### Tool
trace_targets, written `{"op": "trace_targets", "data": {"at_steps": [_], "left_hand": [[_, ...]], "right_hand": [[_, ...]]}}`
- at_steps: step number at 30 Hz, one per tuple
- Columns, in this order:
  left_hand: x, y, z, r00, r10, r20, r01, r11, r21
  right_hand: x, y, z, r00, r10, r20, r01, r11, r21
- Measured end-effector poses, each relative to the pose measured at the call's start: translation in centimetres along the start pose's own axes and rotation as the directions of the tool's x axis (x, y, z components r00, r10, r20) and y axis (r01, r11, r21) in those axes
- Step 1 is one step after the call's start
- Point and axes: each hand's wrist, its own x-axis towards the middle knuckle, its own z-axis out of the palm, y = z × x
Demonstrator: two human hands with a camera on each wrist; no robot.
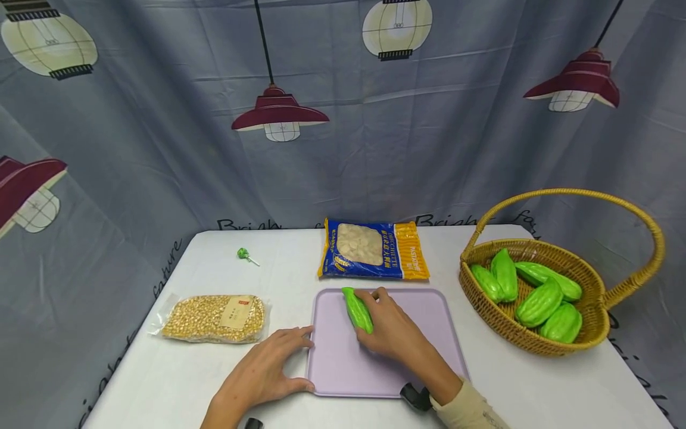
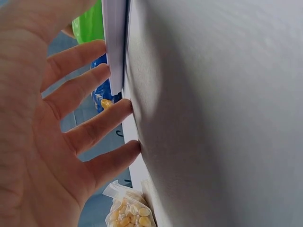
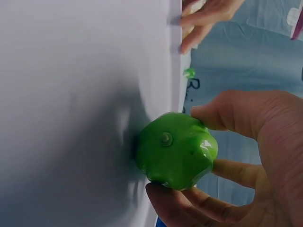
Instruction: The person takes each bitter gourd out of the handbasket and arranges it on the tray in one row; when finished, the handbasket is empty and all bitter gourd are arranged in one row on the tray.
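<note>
A glossy green ridged vegetable (image 1: 357, 311), tapered at its far end, is over the left part of a lilac tray (image 1: 343, 363). My right hand (image 1: 393, 328) pinches it between thumb and fingers; the right wrist view shows its rounded, nubbed end (image 3: 176, 149) close to the tray surface, though contact is hard to tell. Along the tray's left edge, my left hand (image 1: 270, 366) has its fingers spread and straight. In the left wrist view, fingertips of the left hand (image 2: 52, 142) touch or nearly touch the tray rim (image 2: 113, 47).
To the right stands a wicker basket (image 1: 482, 319) with a tall handle, holding several similar green vegetables (image 1: 540, 302). Behind the tray lies a blue and yellow pasta bag (image 1: 391, 250). A clear bag of corn kernels (image 1: 200, 319) and a green lollipop (image 1: 243, 254) are on the left.
</note>
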Motion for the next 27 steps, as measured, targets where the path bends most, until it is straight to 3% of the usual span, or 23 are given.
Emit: {"op": "trace_targets", "data": {"at_steps": [13, 21, 27], "left_hand": [[0.2, -0.1, -0.1, 1.0, -0.01, 0.017, 0.011, 1.0, -0.016], [0.1, -0.2, 0.1, 0.999, 0.034, -0.02, -0.033, 0.999, 0.006], [-0.1, -0.1, 0.2, 0.998, 0.05, -0.043, -0.049, 0.999, 0.018]], "right_hand": [[1.1, -1.8, 1.0, 0.999, -0.037, -0.013, 0.037, 0.999, -0.009], [1.3, -2.1, 1.7, 0.996, -0.077, -0.05, 0.077, 0.997, -0.002], [1.2, -2.5, 1.9, 0.996, -0.078, -0.032, 0.079, 0.996, 0.034]]}}
